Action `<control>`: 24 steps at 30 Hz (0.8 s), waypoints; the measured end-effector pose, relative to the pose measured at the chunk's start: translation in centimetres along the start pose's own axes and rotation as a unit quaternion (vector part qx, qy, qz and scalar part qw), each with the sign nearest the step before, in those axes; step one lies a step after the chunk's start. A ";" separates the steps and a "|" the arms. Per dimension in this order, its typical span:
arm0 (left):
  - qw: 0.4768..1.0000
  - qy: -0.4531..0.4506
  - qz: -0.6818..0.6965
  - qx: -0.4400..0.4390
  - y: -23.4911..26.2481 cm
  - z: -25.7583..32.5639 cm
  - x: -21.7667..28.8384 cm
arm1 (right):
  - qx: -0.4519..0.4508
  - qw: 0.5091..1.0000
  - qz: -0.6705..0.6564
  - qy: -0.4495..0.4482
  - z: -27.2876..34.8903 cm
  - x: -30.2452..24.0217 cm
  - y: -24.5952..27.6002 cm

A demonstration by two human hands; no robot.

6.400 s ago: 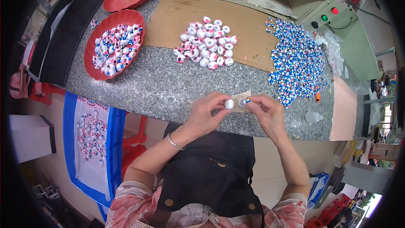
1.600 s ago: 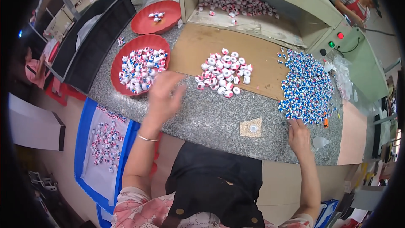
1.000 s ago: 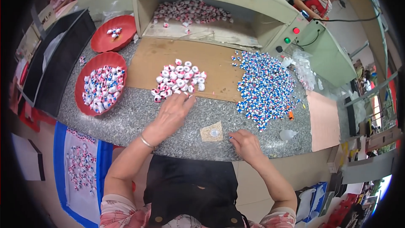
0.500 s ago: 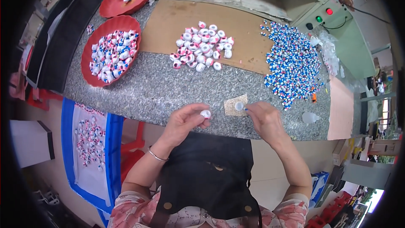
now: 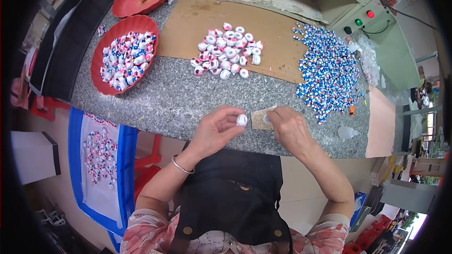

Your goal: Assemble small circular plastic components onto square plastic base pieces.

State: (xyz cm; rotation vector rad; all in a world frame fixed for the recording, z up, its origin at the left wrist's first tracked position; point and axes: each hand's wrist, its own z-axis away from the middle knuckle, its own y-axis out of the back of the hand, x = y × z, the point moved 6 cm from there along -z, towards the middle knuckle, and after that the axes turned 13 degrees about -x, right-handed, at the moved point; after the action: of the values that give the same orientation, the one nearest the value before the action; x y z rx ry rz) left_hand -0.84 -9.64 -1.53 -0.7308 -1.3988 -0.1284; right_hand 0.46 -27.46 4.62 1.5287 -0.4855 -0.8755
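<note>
1. Head view, centre of the frame: the left hand [image 5: 214,130] has thumb and fingers clamped on a rounded white piece [image 5: 242,120] by its sides, probably to leave its upper face exposed.
2. Right of it, the right hand [image 5: 293,129] bends its fingers down over a small clear cup [image 5: 266,119]; its fingertips look close together, but whether they grip anything I cannot tell. The two hands are apart, the card's bare part lying between them.
3. That speckled card [image 5: 258,121] lies under the cup on the granite worktop [image 5: 183,99], perhaps to protect the stone.
4. Above centre, white-and-pink pieces [image 5: 228,51] are heaped partly on a brown board [image 5: 188,23], seemingly within the left hand's reach.
5. Right of centre, tiny blue-and-white parts [image 5: 327,73] spread in a heap, which suits the right hand.
6. Upper left, a red bowl [image 5: 97,61] gathers pieces showing white, pink and blue; its raised rim likely stops them rolling away.
</note>
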 end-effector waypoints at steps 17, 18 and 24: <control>0.938 -0.125 -0.323 0.025 -2.8 -2.0 0.8 | 0.107 0.818 -0.528 -0.200 2.8 2.0 -1.5; 0.923 -0.148 -0.354 0.019 -3.1 -1.9 1.0 | 0.108 0.817 -0.529 -0.201 2.9 2.0 -1.5; 0.975 -0.066 -0.191 -0.088 -3.7 -1.9 0.4 | 0.034 0.778 -0.590 -0.214 3.7 1.1 -1.9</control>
State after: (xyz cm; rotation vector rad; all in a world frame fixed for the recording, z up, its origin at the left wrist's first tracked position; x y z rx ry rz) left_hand -1.03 -13.39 0.28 -0.6146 -1.6592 -0.5184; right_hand -2.02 -30.38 2.62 1.6330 0.2351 -2.2275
